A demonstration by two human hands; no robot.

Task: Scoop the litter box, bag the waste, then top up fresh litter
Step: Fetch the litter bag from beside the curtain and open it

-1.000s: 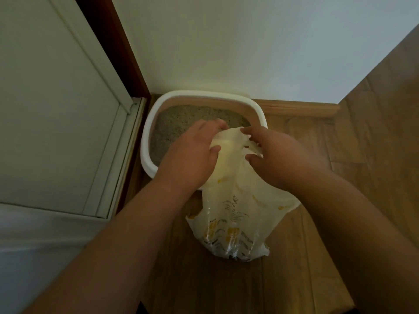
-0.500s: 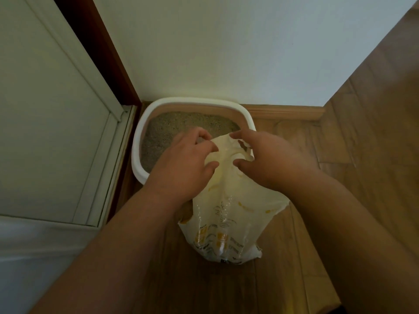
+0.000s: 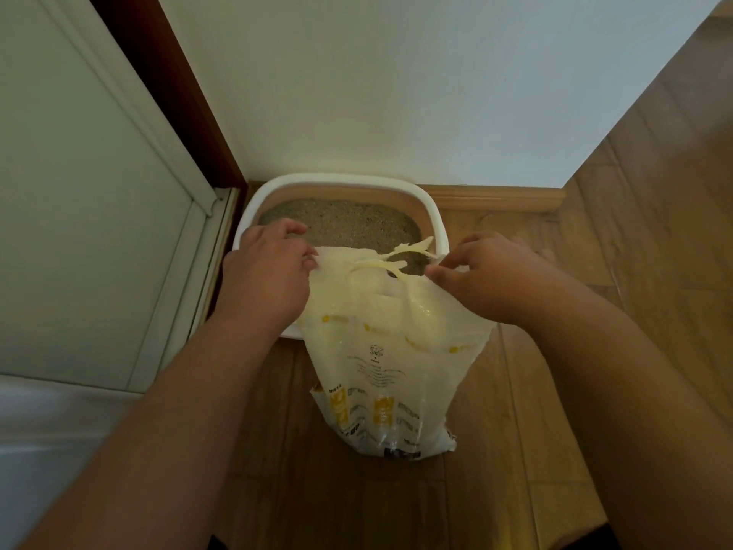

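We are seeing one litter box (image 3: 435, 216), one litter bag (image 3: 380, 351) and two hands. Our left hand (image 3: 265, 279) is gripping the bag's top edge on its left side, fingers curled round the plastic, while our right hand (image 3: 488, 275) is pinching the torn top on the right between thumb and fingertips. The two hands are holding the mouth of the bag stretched wide between them, with thin strands of plastic spanning the gap. The bag is leaning with its long axis running from the wooden floor (image 3: 563, 410) up and away from us, its open mouth pointing over the near rim of the box. The box is sitting in the corner against the white wall (image 3: 377, 93), grey litter (image 3: 349, 224) showing inside.
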